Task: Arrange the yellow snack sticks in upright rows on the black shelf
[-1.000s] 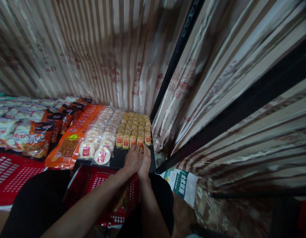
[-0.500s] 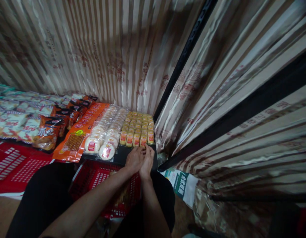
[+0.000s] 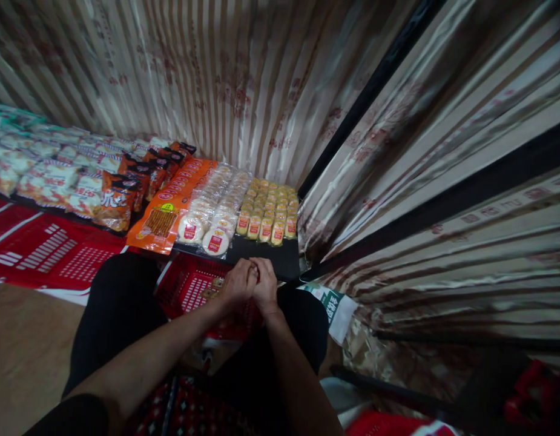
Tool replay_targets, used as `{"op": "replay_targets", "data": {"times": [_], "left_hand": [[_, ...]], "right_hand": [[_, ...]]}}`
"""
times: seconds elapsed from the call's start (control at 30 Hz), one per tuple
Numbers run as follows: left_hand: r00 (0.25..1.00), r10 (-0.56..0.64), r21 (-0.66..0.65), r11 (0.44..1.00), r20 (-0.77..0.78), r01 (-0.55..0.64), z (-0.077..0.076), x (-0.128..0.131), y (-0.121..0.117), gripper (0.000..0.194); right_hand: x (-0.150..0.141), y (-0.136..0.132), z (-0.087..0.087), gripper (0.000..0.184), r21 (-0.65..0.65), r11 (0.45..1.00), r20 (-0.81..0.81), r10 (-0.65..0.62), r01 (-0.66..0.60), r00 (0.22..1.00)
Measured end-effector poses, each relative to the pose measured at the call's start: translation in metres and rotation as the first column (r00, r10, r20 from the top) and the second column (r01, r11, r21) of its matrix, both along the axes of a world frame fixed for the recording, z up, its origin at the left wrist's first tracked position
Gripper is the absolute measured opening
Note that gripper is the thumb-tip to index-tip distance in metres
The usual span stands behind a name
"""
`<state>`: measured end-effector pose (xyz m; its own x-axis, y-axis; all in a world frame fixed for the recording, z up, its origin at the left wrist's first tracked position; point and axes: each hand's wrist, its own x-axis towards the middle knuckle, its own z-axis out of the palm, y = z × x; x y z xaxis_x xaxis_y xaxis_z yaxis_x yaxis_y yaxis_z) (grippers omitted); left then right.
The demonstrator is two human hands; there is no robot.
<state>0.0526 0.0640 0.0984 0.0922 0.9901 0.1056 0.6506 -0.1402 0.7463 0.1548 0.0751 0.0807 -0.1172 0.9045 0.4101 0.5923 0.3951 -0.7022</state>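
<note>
My left hand [image 3: 237,282] and my right hand [image 3: 264,284] are pressed together, fingers curled, above a red plastic basket [image 3: 189,290] that sits between my knees. What the fingers hold, if anything, is hidden. Just beyond them, on a dark shelf [image 3: 280,257], rows of small yellow wrapped cakes [image 3: 268,212] stand in a block. Left of those lie rows of round white wrapped cakes [image 3: 214,206] with red labels.
Long orange snack packs [image 3: 171,206], dark orange bags [image 3: 125,194] and pale packets [image 3: 43,175] fill the shelf to the left. Red baskets [image 3: 39,254] lie in front. Striped shiny curtains with black rails close in behind and on the right. A white-and-green bag [image 3: 336,309] lies by my right knee.
Both hands have drawn back from the front row of yellow cakes to above the red basket. The camera has tilted down and the shelf now sits higher in view.
</note>
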Motion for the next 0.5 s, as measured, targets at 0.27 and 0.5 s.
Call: {"op": "replay_targets", "data": {"times": [0.27, 0.5], "left_hand": [[0.996, -0.034, -0.259, 0.966, -0.083, 0.011, -0.042, -0.054, -0.035, 0.026], [0.962, -0.236, -0.569, 0.814, -0.140, 0.117, -0.095, -0.084, -0.033, 0.031]], "right_hand": [[-0.027, -0.016, -0.035, 0.027, -0.235, 0.918, 0.239, 0.373, -0.319, 0.897], [-0.053, -0.018, -0.081, 0.024, -0.646, 0.684, 0.295, 0.632, -0.338, 0.717]]}}
